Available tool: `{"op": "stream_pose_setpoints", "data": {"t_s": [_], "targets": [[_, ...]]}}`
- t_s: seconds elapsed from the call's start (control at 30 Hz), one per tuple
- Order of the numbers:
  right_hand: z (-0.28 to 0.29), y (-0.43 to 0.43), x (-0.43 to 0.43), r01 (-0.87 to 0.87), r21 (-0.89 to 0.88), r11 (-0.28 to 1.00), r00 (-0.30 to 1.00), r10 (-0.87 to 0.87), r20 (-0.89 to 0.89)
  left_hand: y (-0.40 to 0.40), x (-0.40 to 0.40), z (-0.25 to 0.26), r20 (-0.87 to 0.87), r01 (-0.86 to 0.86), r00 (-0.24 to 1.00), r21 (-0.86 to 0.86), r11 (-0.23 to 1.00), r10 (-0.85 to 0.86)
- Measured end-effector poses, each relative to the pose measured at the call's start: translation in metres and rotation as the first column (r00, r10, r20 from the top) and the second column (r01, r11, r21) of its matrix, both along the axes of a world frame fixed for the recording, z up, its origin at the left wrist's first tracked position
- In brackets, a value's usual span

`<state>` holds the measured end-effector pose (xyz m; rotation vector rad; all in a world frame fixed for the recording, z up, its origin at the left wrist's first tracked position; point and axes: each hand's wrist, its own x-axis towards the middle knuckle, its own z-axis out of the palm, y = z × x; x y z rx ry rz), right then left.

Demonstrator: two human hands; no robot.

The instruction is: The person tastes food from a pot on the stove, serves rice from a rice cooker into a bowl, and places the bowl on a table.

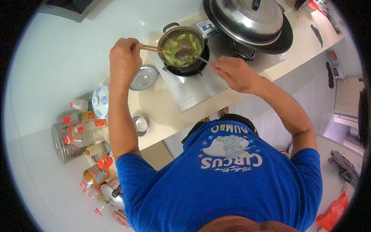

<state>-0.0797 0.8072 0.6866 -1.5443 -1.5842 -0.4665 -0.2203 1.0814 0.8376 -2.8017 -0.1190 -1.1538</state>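
A cooking pot (181, 30) stands on the near burner of a steel gas stove (188, 97). Pieces of green vegetable (191, 42) float in the liquid inside it. From the left, my left hand (125, 59) grips a pair of wooden chopsticks (153, 49), whose tips reach into the pot. My right hand (236, 74) holds the thin metal handle of a ladle (201, 59) on the right side. The ladle's dark bowl sits in the liquid among the vegetables, partly hidden.
A large wok (287, 40) under a domed metal lid (246, 17) occupies the other burner. Left of the stove are a round metal lid (144, 77), a small steel bowl (140, 125) and a blue-and-white lidded bowl (101, 98). Several bottles (87, 133) crowd the counter's left end.
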Motion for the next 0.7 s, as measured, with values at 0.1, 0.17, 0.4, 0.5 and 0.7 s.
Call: {"op": "stream_pose_setpoints", "data": {"t_s": [0.1,0.17,0.4,0.5,0.7], "targets": [[0.003,-0.003,-0.008,-0.016,-0.077,0.997,1.0,0.015,-0.021,-0.003,0.003,-0.005,-0.031,-0.029,0.999,0.087,0.996,0.032],[0.001,0.001,-0.007,-0.046,-0.13,0.99,0.999,0.046,-0.001,-0.002,0.006,-0.011,-0.061,-0.04,0.997,0.117,0.992,0.047],[-0.02,0.024,-0.002,0.044,-0.348,0.937,0.981,0.024,0.19,-0.001,0.024,-0.04,-0.139,-0.048,0.988,0.114,0.992,0.064],[-0.035,0.029,-0.007,0.089,-0.294,0.952,0.971,-0.018,0.237,0.003,0.031,-0.057,-0.071,-0.01,0.997,0.041,0.999,0.013],[-0.049,0.048,-0.008,0.168,-0.184,0.969,0.911,-0.081,0.405,0.01,0.041,-0.076,0.113,0.066,0.992,-0.018,0.998,-0.064]]}}
